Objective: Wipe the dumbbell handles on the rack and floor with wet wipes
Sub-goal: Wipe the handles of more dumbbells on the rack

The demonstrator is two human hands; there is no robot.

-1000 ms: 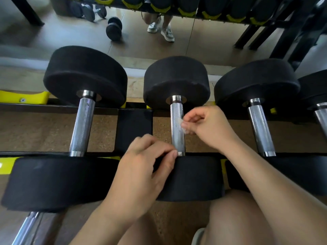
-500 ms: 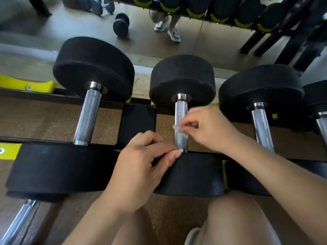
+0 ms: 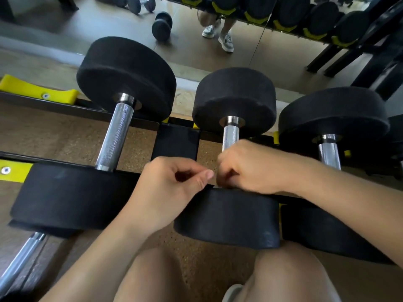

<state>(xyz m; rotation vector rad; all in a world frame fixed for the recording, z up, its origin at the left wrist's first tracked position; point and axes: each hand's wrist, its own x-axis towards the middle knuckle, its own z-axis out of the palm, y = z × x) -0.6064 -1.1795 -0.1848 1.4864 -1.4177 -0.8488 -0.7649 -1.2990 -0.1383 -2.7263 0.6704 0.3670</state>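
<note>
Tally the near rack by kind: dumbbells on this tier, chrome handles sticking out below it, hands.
Dumbbells on this tier: 3 (left dumbbell, middle dumbbell, right dumbbell); dark shape at the right edge too cut off to count.
Chrome handles below: 1 (lower handle).
Hands: 2 (left hand, right hand).
Total: 6

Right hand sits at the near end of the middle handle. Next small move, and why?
Probably slide the right hand up the middle dumbbell handle toward the far head: the hand grips its near end, and the knurled stretch above lies bare. The wipe is hidden.
</note>
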